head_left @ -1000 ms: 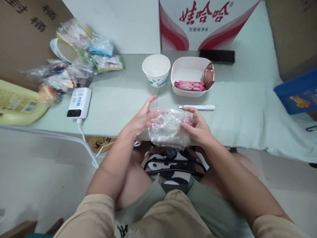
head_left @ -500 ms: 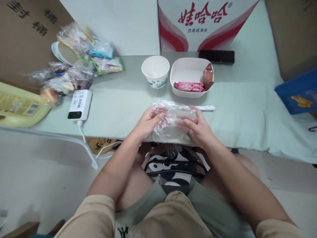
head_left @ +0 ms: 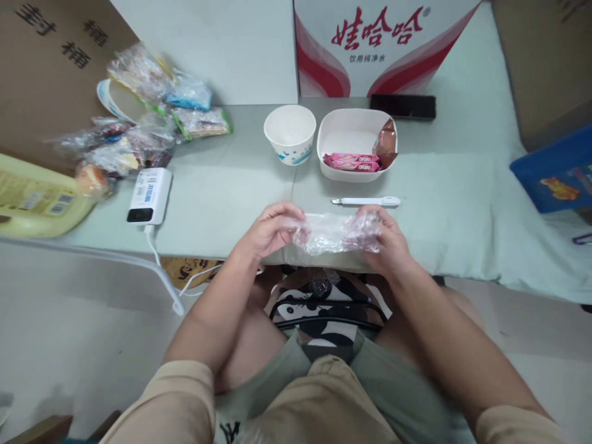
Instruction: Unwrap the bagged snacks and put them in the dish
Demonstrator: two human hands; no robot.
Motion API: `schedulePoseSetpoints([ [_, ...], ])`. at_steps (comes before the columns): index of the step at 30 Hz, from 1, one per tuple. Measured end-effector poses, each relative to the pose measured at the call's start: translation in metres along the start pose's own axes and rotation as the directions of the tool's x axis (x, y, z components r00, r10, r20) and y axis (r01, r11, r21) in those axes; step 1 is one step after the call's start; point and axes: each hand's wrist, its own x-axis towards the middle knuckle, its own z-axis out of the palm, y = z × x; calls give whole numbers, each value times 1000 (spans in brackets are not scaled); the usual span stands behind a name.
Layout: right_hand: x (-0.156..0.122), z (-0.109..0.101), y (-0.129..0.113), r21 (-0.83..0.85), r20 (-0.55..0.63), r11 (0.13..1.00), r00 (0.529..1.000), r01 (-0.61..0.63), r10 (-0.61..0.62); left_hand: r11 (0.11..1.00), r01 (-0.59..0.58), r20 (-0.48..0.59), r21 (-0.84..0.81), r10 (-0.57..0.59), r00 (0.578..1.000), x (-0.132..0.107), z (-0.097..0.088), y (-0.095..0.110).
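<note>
A crinkled clear plastic bag (head_left: 324, 234) is stretched sideways between my two hands, just above the table's front edge. My left hand (head_left: 274, 231) is closed on its left end, fingers curled into the film. At the other end my right hand (head_left: 383, 237) grips it, with some of the film bunched over the fingers. Behind the bag lies a white utility knife (head_left: 367, 201), flat on the cloth and apart from both hands. Farther back are a white paper bowl (head_left: 290, 135) and a white square bowl (head_left: 345, 126) holding pink-wrapped snack bars (head_left: 352, 162) and a brown packet (head_left: 385, 140).
A black phone (head_left: 403, 106) lies before the white carton (head_left: 383, 37). On the left are a white power bank (head_left: 150, 196) with a cable, a heap of wrapped snacks (head_left: 134, 145) and a yellow jug (head_left: 41, 197). A blue package (head_left: 555, 172) is at right.
The bag has gone from spread out and crumpled to a narrower band pulled between my hands. My hands have moved slightly apart, and the whole knife now shows.
</note>
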Motion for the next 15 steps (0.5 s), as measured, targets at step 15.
schedulePoseSetpoints([
  [15, 13, -9, 19, -326, -112, 938, 980, 120, -164, 850, -183, -123, 495, 277, 953, 10, -15, -15],
])
